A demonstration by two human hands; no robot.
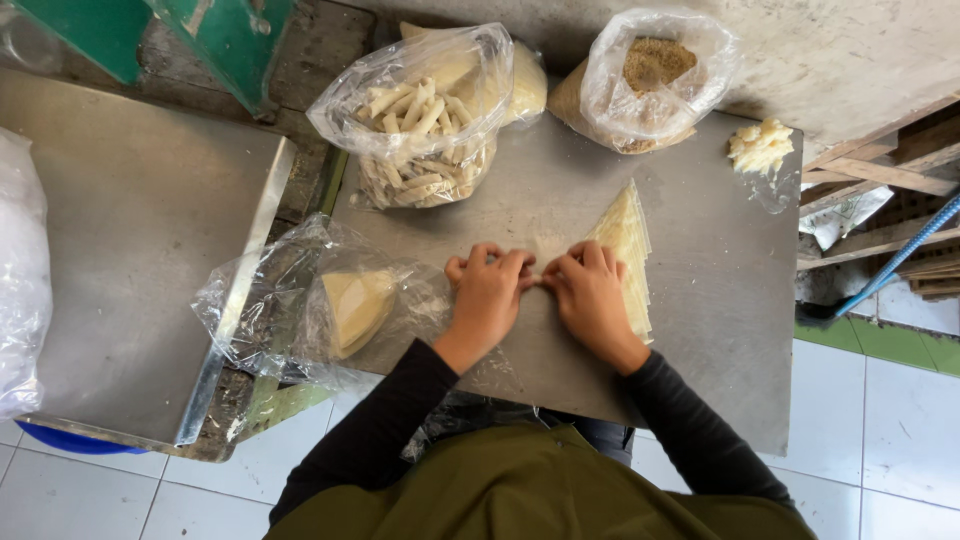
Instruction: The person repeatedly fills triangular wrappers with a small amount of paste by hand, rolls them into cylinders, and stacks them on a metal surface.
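A: What's far left?
B: Steel table (130, 210), white bag (20, 280) on its left edge. Green frame (220, 35) at the far side.

A: Next over?
B: Crumpled clear bag (300, 300) w/ pale wedge-shaped sheets inside, hanging off the near-left corner of the steel tray (720, 330). Farther back, open bag of rolls (420, 125), pale sticks piled in it.

A: Hands?
B: Both mid-tray, side by side, fingertips touching. Left hand (487, 295) curled, fingers bent down on sth small on the tray; can't tell what, it's hidden under them. Right hand (590, 300) same, curled, pressing down, its far edge lying over the wrapper stack (628, 250).

A: Stack where exactly?
B: Just right of centre, thin pale triangles fanned out, point toward the far side, touching the right hand.

A: Further right?
B: Crumb bag (650, 75) at far edge, brown crumbs, open top. Pale filling lump (760, 148) at far-right corner. Blue hose (900, 250) off the tray, over wood slats.
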